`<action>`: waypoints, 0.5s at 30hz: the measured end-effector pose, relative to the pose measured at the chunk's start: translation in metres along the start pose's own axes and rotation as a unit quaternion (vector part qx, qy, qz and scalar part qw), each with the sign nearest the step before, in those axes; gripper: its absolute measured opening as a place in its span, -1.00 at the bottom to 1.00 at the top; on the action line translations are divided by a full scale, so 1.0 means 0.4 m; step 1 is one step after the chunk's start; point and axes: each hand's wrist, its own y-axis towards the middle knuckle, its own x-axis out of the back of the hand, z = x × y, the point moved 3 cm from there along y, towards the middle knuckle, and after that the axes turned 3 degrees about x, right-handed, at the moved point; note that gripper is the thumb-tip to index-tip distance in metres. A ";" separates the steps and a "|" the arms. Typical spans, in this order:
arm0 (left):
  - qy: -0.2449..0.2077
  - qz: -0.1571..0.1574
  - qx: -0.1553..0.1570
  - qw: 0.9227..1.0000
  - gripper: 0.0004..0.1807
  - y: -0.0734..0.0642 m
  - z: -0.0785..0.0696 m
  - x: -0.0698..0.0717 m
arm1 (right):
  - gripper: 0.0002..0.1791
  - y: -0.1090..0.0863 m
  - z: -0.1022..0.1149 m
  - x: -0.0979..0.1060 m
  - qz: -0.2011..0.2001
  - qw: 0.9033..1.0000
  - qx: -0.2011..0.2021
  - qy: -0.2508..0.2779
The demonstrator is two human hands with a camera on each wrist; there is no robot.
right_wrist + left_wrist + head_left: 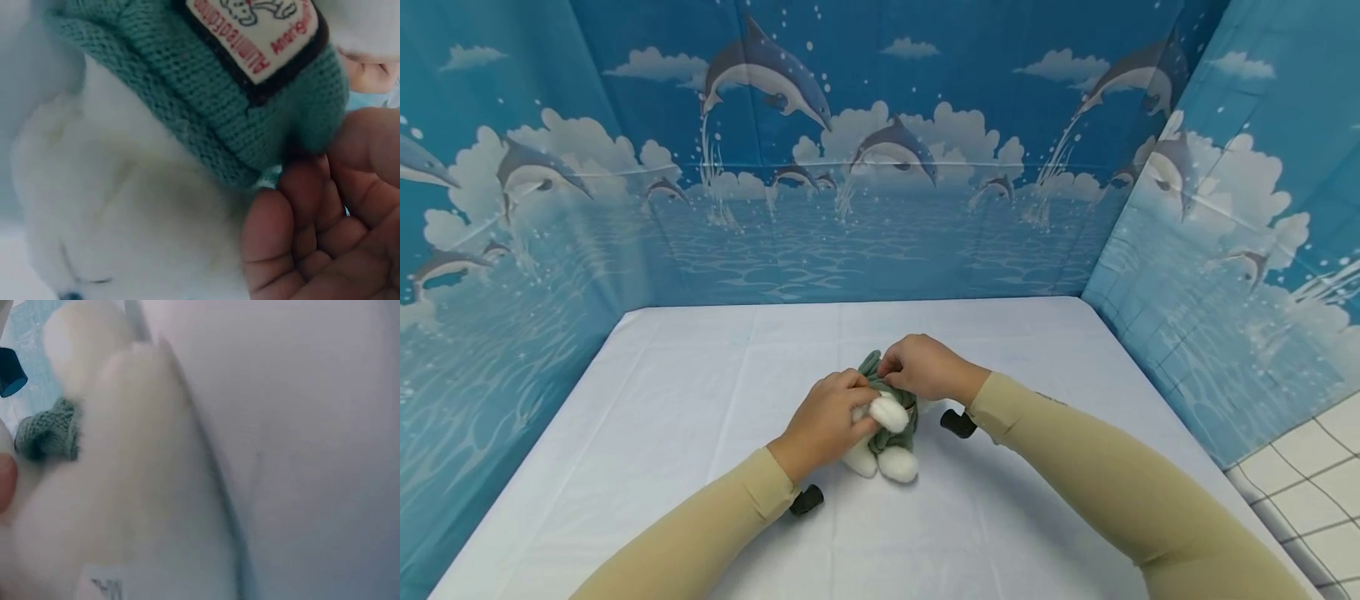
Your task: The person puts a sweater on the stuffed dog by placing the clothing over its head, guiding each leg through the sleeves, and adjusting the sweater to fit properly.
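A white plush toy (898, 464) with rounded feet lies on the white table, wearing a green knitted sweater (904, 432). My left hand (829, 419) grips the toy from its left side, fingers curled by a white paw (889, 412). At the sweater's upper part, my right hand (929, 367) pinches the knit between thumb and fingers. The right wrist view shows the sweater's rolled edge, a sewn patch (256, 37) with red lettering, and the toy's head (125, 206) with a stitched eye. Up close, the left wrist view has white fur (137, 469) and a printed label (103, 584).
A white cloth covers the table (700, 375). Blue curtains (880, 242) printed with dolphins stand along its back and both sides. Black wrist devices (807, 500) sit under the sleeves. Pale tiles (1307, 475) show at the right.
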 end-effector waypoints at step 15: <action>0.019 0.060 0.102 0.993 -0.73 0.032 -0.014 0.006 | -0.72 -0.084 0.006 0.010 -0.079 0.996 0.018 0.033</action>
